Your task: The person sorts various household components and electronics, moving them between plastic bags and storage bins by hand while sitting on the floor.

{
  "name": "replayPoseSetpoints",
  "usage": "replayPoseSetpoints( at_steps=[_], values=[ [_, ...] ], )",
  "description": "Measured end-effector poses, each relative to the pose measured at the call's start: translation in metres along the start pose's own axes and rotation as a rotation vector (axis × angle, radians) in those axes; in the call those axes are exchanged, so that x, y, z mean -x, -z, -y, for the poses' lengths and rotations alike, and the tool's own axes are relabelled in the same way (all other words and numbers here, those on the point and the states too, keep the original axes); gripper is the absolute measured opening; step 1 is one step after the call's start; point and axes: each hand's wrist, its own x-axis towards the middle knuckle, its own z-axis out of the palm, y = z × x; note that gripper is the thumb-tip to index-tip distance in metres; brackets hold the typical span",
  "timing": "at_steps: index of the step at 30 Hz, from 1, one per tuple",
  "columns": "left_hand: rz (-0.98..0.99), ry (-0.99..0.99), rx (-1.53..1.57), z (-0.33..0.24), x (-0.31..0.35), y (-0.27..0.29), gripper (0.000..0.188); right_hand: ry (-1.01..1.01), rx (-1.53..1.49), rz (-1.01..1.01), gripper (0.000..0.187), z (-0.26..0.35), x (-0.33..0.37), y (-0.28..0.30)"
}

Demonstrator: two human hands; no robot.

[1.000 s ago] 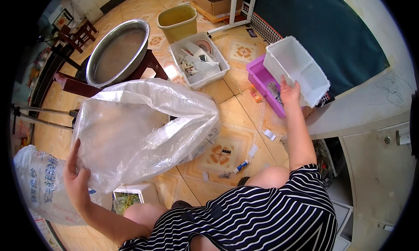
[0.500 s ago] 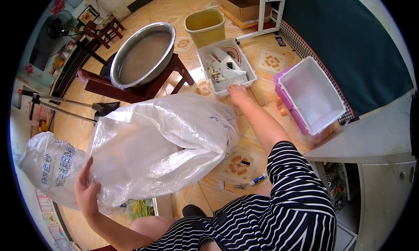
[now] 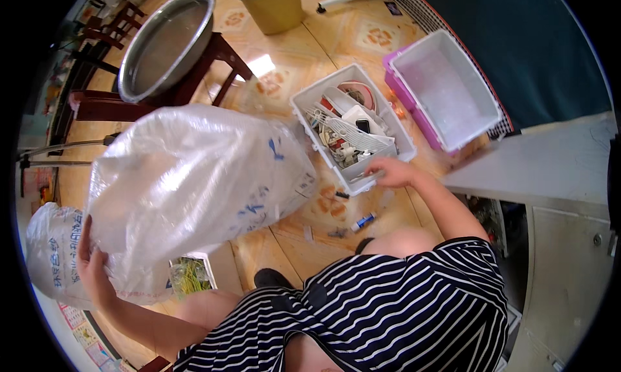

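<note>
My left hand (image 3: pixel 96 272) grips the edge of a large translucent white plastic sack (image 3: pixel 187 178) at its lower left, thumb and fingers closed on the film. The sack bulges up in front of me with its mouth towards the left. My right hand (image 3: pixel 393 173) is at the near right corner of a white plastic box (image 3: pixel 310 129), its fingers curled over the rim. Inside the box lie a white slatted piece (image 3: pixel 356 134), a round pinkish item (image 3: pixel 359 94), a small black-windowed device (image 3: pixel 363 125) and several small white parts.
A purple-and-white bin (image 3: pixel 446 90) stands to the right. A metal basin (image 3: pixel 167 45) of cloudy water rests on a dark red stool (image 3: pixel 226 52); a yellow bucket (image 3: pixel 275 10) is behind. A blue-and-white tube (image 3: pixel 363 222) lies on the floor. A second sack (image 3: pixel 58 255) is far left.
My right hand has pulled the white box nearer to me across the floor. The view has tipped down, and the sack's opening has swung while my left hand keeps its edge.
</note>
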Motion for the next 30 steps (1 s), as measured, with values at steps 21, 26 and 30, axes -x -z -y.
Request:
replayPoseSetpoints(
  at_steps=[21,26,30],
  values=[
    [0.089,-0.059,0.165,0.022,-0.019,-0.032,0.059,-0.335,-0.440,-0.164,0.033,0.073,0.109,0.059],
    [0.072,-0.062,0.204,0.022,-0.016,-0.034,0.058,-0.184,-0.295,-0.005,0.025,0.095,0.102,0.041],
    [0.097,-0.077,0.187,0.027,-0.021,-0.027,0.057,0.061,-0.248,-0.048,0.017,0.100,0.095,0.037]
  ],
)
